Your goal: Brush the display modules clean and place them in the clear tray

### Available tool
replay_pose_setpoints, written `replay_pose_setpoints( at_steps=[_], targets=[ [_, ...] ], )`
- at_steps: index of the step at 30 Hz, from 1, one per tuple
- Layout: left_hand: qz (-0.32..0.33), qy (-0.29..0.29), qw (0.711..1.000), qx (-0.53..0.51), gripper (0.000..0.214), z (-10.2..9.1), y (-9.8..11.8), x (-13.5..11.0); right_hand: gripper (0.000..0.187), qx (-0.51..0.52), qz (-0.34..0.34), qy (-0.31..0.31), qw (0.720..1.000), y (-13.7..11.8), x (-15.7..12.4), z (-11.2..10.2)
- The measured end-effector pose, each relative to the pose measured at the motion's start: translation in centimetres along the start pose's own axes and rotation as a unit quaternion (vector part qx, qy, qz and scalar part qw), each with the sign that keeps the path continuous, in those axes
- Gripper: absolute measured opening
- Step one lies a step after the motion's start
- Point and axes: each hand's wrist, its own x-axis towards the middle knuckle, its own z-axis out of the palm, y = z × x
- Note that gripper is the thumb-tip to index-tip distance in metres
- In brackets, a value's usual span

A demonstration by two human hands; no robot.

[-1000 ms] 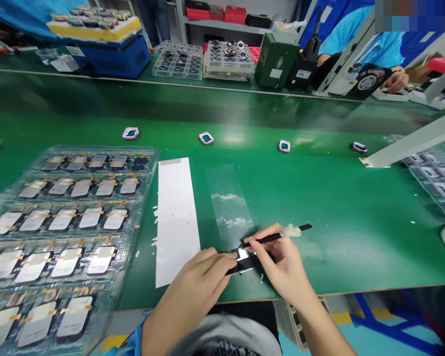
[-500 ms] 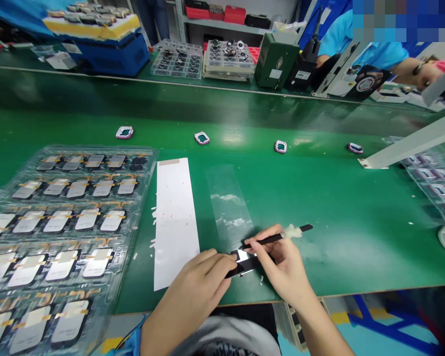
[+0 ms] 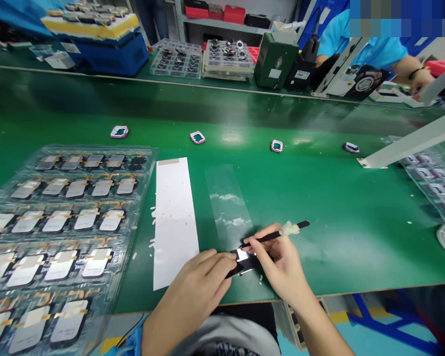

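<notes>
My left hand (image 3: 196, 279) is closed on a small flat part with a black and shiny white face (image 3: 246, 261), held just above the bench's front edge. Pinched in my right hand (image 3: 282, 264) is a pair of black tweezers (image 3: 270, 237), with a pale crumpled wrap around the shaft. The tip touches or hovers close to the part's upper edge; I cannot tell which. My fingers cover some of the part. Just beyond lies a clear plastic strip (image 3: 228, 202), and left of it a white paper strip (image 3: 175, 222) dotted with tiny scraps.
A clear tray (image 3: 128, 269) of small display panels fills the left side. Several pink-rimmed watch cases, one here (image 3: 198, 137), lie across the green surface. A white post (image 3: 411, 141) slants in at right, near another tray (image 3: 435, 173). A co-worker's arm (image 3: 411, 69) is across the bench.
The watch cases have shifted slightly left. Both of my hands keep nearly the same pose, with the tweezers at the part. Across the bench, the co-worker has moved.
</notes>
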Motion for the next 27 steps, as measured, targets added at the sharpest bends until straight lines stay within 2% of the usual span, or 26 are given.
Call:
replay_pose_setpoints(
  at_steps=[8, 16, 22, 27],
  targets=[
    [0.012, -0.052, 0.998, 0.037, 0.023, -0.19, 0.19, -0.02, 0.012, -0.014, 0.000, -0.008, 1.000, -0.38, 0.02, -0.02],
    [0.006, -0.063, 0.996, 0.055, 0.025, -0.28, 0.42, 0.41, 0.012, 0.001, 0.005, -0.009, 1.000, -0.24, 0.19, 0.13],
    [0.009, -0.053, 0.997, 0.049, 0.028, -0.17, 0.38, 0.24, 0.012, 0.032, 0.010, 0.025, 0.999, 0.05, 0.08, 0.24],
    [0.015, -0.044, 0.998, 0.044, 0.025, -0.20, 0.38, 0.20, 0.010, 0.017, 0.002, 0.010, 1.000, -0.16, 0.02, 0.22]
  ],
)
